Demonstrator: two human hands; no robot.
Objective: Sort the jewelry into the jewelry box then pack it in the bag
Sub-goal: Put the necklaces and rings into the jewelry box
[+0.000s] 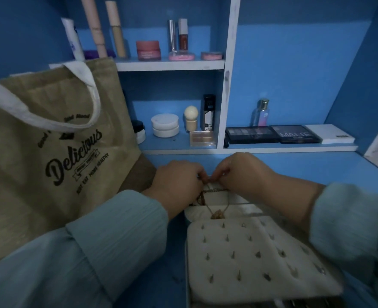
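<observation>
Now, left hand: pinches the necklace chain.
Right hand: pinches the chain too.
Jewelry box: open, under the hands.
Bag: stands left.

Your curled fingertips hide the thin gold necklace's clasp, above the open cream padded jewelry box. Box's near edge is cut off at frame btm. Studs on it too small to ID.
</observation>
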